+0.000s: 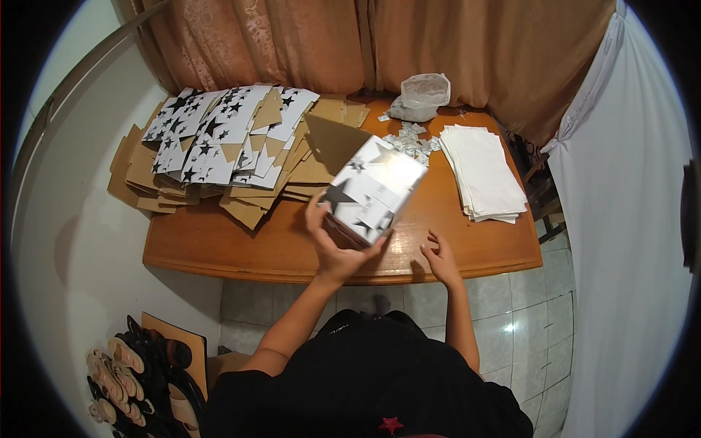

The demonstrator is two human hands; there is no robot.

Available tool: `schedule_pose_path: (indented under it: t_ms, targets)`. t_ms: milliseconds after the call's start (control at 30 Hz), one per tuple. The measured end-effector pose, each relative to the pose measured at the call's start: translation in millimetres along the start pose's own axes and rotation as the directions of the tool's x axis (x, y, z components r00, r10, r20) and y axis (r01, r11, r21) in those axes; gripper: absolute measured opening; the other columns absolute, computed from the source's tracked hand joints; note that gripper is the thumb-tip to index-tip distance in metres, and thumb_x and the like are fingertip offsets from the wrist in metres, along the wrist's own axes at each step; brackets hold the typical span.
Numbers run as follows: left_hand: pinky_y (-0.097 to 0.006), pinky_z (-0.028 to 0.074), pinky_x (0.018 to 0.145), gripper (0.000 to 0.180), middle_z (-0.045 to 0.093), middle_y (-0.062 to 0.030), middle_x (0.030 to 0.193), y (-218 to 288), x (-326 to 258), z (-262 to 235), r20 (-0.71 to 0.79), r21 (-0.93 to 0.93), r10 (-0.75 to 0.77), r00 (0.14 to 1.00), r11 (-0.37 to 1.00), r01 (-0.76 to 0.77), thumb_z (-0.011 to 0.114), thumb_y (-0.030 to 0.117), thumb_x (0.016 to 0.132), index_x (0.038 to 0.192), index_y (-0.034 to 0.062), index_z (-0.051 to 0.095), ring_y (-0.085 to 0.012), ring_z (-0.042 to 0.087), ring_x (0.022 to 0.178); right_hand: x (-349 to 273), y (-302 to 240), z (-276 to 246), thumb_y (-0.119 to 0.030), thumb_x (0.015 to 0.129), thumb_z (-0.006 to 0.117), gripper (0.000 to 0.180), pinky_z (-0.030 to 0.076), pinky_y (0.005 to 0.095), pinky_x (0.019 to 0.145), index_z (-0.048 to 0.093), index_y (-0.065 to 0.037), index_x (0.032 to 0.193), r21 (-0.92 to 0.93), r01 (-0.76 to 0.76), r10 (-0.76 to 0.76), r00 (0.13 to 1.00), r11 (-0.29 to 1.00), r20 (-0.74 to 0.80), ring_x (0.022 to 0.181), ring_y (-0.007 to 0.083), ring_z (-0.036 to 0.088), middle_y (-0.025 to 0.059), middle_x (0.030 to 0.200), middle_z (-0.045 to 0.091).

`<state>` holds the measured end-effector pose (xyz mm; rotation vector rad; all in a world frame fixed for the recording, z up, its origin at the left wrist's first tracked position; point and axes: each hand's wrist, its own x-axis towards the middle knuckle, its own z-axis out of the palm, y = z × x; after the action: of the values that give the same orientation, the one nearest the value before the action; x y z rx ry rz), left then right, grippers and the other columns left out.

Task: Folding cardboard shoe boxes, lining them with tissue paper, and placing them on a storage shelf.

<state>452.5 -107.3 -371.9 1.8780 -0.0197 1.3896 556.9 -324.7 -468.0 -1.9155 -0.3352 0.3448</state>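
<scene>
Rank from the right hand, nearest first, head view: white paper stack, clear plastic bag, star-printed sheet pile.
From the right hand:
1. White paper stack, right side of the table.
2. Clear plastic bag, far edge near the curtain.
3. Star-printed sheet pile, far left.

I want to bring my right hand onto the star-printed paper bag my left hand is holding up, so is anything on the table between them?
Nothing visible. The right hand rests on bare wooden table just right of the bag, which the left hand holds; the small paper pieces and white sheet stack lie farther back.
</scene>
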Motion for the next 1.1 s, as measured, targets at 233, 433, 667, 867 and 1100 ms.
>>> schedule_pose_path:
  t_ms: [233,433,667,867,1100]
  targets:
    - [-0.044,0.02,0.095,0.064,0.043,-0.0108,0.128,-16.5,-47.3,43.4,0.335,0.134,0.291,0.896,0.927,-0.351,0.076,0.023,0.05,0.109,0.0304,0.051,-0.0253,0.04,0.113,-10.3,-71.2,-21.4,-0.047,0.088,0.049,0.064,0.048,0.0358,0.073,0.03,-0.007,0.135,0.291,-0.148,0.141,0.989,0.945,0.047,0.099,0.0255,0.055,0.0166,0.126,0.043]
    - [-0.038,0.016,0.1,0.041,0.042,-0.0037,0.129,-22.6,-99.9,90.3,0.385,0.24,0.424,0.82,0.812,-0.533,0.069,0.029,0.066,0.104,0.0376,0.058,-0.0201,0.036,0.115,15.0,-64.2,-17.5,-0.05,0.077,0.061,0.082,0.048,0.0386,0.074,0.024,-0.004,0.135,0.288,-0.369,0.356,0.929,0.884,0.099,0.1,0.0281,0.052,0.0187,0.119,0.047]
    - [-0.051,0.012,0.099,0.045,0.035,-0.0017,0.134,10.3,-96.0,115.2,0.732,0.378,-0.019,0.681,0.843,-0.383,0.067,0.038,0.071,0.113,0.0278,0.054,-0.0257,0.028,0.122,58.0,-4.2,-29.6,-0.038,0.076,0.066,0.079,0.044,0.0357,0.083,0.029,0.004,0.131,0.324,-0.296,0.291,0.955,0.898,0.067,0.105,0.0254,0.05,0.0193,0.116,0.049]
    - [-0.061,0.012,0.1,0.054,0.029,-0.0111,0.139,-38.3,-34.4,131.1,0.567,0.556,-0.366,0.738,0.831,-0.015,0.063,0.034,0.076,0.125,0.0184,0.045,-0.0353,0.019,0.129,107.0,49.0,-51.3,-0.032,0.085,0.058,0.063,0.034,0.0338,0.096,0.034,0.003,0.131,0.412,-0.2,0.113,0.967,0.889,0.227,0.111,0.0235,0.048,0.0177,0.119,0.051]
    - [-0.063,0.018,0.1,0.07,0.017,-0.0116,0.146,-101.9,-29.8,163.5,0.649,0.649,-0.5,0.573,0.757,-0.075,0.065,0.035,0.075,0.136,0.0199,0.033,-0.0382,0.014,0.133,133.8,57.3,-71.8,-0.032,0.091,0.048,0.046,0.039,0.0265,0.086,0.045,-0.004,0.127,0.314,-0.225,0.123,0.942,0.923,0.312,0.1,0.0138,0.049,0.0052,0.114,0.054]
